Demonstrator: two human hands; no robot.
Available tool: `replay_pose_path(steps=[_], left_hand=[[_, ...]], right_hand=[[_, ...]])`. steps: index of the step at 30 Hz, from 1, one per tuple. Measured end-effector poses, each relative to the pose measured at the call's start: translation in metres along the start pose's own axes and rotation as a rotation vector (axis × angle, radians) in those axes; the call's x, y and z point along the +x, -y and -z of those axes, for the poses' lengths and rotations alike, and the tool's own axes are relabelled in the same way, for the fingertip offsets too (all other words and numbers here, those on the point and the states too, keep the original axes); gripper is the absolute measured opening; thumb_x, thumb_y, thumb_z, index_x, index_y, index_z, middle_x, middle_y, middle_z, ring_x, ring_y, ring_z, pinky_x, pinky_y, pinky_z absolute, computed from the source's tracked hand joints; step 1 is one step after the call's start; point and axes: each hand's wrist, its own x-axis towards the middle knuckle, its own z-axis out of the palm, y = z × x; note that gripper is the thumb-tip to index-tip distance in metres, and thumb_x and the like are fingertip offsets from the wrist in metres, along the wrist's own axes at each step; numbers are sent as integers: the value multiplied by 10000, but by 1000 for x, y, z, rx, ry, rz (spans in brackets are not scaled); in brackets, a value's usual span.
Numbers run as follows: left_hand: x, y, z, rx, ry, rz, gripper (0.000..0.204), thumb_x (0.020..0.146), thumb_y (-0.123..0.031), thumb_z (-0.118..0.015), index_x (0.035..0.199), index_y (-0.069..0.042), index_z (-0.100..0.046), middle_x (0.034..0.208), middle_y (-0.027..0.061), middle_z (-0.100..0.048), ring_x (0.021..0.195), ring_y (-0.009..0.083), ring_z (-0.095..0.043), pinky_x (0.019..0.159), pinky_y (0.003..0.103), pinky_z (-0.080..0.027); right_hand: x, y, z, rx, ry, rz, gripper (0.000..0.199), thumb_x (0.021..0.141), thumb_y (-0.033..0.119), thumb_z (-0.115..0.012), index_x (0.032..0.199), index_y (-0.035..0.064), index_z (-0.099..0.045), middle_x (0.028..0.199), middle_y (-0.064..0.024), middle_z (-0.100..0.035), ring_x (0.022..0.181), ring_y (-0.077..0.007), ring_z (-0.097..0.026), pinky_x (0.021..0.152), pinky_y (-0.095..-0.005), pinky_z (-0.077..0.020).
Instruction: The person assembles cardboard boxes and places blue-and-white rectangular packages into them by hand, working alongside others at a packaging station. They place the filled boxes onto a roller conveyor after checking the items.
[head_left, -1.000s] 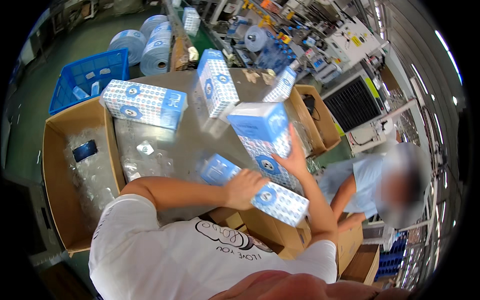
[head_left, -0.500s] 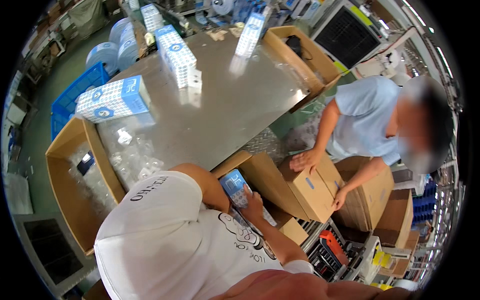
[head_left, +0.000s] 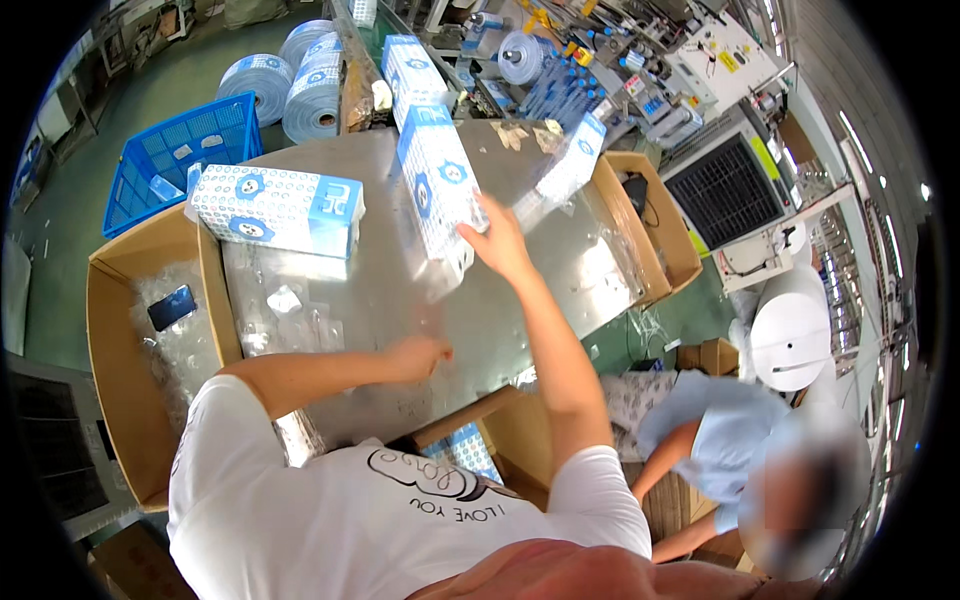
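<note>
My right hand (head_left: pixel 497 242) reaches across the shiny metal table (head_left: pixel 400 300) and touches the side of an upright blue-and-white wrapped pack (head_left: pixel 437 182). My left hand (head_left: pixel 420 355) hovers low over the near part of the table, fingers curled, holding nothing. Another blue-and-white pack (head_left: pixel 276 207) lies flat at the table's left. A third pack (head_left: pixel 413 76) stands at the far edge and a fourth (head_left: pixel 568 170) leans at the right. A further pack (head_left: pixel 470 452) sits in a carton below the table's near edge.
An open cardboard box (head_left: pixel 120 340) with clear plastic and a dark phone stands at the left. A second box (head_left: pixel 655 215) flanks the right. A blue crate (head_left: pixel 175 160) and film rolls (head_left: pixel 290 75) lie beyond. A person in a light blue shirt (head_left: pixel 720 450) bends at the right.
My view swung back over the table. My right hand left the pack in the carton below and now reaches up to the upright pack. My left hand came forward over the table.
</note>
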Motion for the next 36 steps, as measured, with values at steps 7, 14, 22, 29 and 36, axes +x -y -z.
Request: replay_pose_path(steps=[7,14,22,29,36], left_hand=[[15,36,125,597,-581,-421,737,758,-72,-689,1431,-52,-388,1425,178,-438,1365,342,-371,1117,472,-283],[65,26,113,751,-43,-682,947,622,-310,-799,1422,-16,-387,1317,187,-508,1272,329,-451,1094,422,-298],[20,13,87,713,-204,-780,575,719,-236,-696,1233,-28,-545,1007,66,-582,1002,225,-559,906,339,-387],[-52,-22,106,741,-678,-1094,343,823,-134,-549,1156,-52,-571,901,31,-551,876,192,-555,895,326,-430],[-42,-110,43,513,-461,-1255,562,712,-182,-661,1251,-66,-550,926,56,-540,917,219,-546,886,360,-427]], right_hand=[[-16,-3,-44,-86,531,-427,1162,661,327,-825,1528,20,-115,1374,-318,-428,1200,-466,-500,973,-464,-461],[81,-1,3,-27,849,-483,1024,770,487,-747,1503,1,-223,1480,-282,-347,1343,-439,-391,1042,-457,-412],[106,-35,-116,-241,275,-486,1029,693,398,-783,1521,110,-244,1250,-254,-537,1151,-430,-526,942,-490,-451],[-104,-17,34,0,496,-396,1214,632,143,-855,1556,120,-69,1104,-244,-582,1058,-384,-560,882,-423,-470],[-105,-4,20,-261,326,-311,1049,658,114,-812,1533,137,-235,1046,-253,-518,965,-440,-539,851,-472,-452]])
